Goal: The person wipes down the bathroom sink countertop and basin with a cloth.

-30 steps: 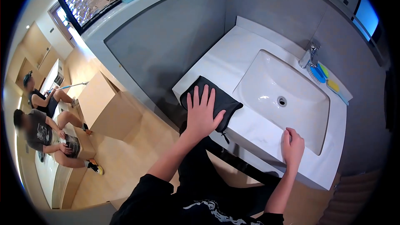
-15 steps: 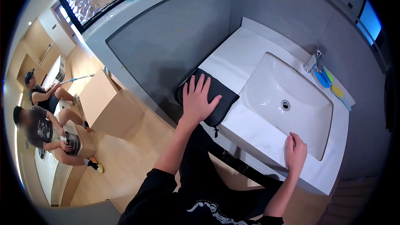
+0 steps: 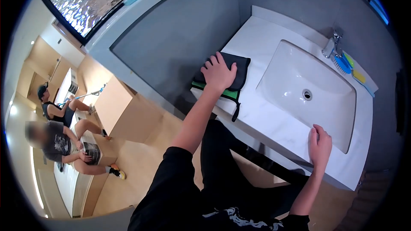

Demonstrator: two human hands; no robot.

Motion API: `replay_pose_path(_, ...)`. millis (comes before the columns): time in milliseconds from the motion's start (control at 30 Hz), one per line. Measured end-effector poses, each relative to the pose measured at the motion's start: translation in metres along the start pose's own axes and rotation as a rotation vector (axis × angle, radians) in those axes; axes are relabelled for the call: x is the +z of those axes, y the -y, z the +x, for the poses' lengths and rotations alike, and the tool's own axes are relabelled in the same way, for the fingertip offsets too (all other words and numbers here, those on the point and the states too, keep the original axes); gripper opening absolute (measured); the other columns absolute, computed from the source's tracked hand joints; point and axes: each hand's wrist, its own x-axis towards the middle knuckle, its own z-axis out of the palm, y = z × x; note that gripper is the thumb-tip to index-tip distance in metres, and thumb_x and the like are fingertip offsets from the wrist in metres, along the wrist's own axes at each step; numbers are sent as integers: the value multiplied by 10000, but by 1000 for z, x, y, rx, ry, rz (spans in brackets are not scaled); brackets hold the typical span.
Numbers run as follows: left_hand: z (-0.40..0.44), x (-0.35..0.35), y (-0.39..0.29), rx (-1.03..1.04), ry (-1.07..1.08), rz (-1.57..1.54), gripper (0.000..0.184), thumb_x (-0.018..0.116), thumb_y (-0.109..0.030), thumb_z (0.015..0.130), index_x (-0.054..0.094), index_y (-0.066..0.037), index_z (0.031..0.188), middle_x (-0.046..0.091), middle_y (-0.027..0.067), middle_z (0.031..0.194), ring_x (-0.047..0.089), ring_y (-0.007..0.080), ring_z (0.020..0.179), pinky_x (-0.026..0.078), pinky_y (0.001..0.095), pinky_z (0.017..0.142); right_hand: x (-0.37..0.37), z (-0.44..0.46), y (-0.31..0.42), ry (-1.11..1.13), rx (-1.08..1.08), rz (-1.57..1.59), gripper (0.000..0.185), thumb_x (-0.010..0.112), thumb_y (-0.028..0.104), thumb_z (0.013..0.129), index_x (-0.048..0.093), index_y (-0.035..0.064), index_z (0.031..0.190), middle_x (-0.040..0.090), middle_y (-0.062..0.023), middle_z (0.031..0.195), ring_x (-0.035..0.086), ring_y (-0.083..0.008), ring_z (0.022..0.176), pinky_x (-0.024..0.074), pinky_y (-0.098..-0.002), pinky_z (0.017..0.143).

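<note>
On the left end of the white counter lies a flat black zip pouch, with a strip of bright green lining showing along its near edge. A dark pull tab hangs from its near right corner. My left hand rests on top of the pouch with fingers spread, palm down. My right hand lies at the front edge of the sink basin, thumb apart and fingers loosely bent, holding nothing.
The white sink has a chrome faucet at its back. Beside it lie a blue brush and a yellow-headed brush. A large box stands on the floor. Two people sit at the far left, one holding a blue-handled pole.
The black pouch, overhanging the front edge before, now sits farther onto the counter under my left hand. Its green lining has come into view. My right hand stays by the basin.
</note>
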Motion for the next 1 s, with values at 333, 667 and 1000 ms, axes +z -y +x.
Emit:
replay_pose_path(333, 55, 25, -59, 55, 35, 72, 783, 383, -541, 932, 259, 3, 1481, 220, 240, 1543, 228, 451, 1398, 170, 648, 1084, -2, 1, 6, -14, -40, -26, 262, 531, 207, 911, 682, 15, 1008, 672, -204, 822, 627, -375, 771, 465, -427, 784)
replay_pose_path(667, 112, 42, -98, 42, 74, 60, 775, 340, -549, 931, 239, -44, 1509, 191, 202, 1570, 207, 421, 1419, 146, 625, 1110, -5, 7, 7, 64, 50, 7, 265, 543, 239, 909, 689, 45, 1016, 697, -184, 885, 658, -358, 830, 500, -408, 770)
replay_pose_path(1000, 35, 28, -62, 410, -34, 15, 759, 403, -572, 932, 311, -56, 1481, 261, 203, 1542, 190, 388, 1438, 147, 619, 1124, -4, 1, 6, 44, 34, 32, 270, 553, 256, 912, 689, 52, 1024, 697, -181, 904, 648, -359, 856, 493, -413, 776)
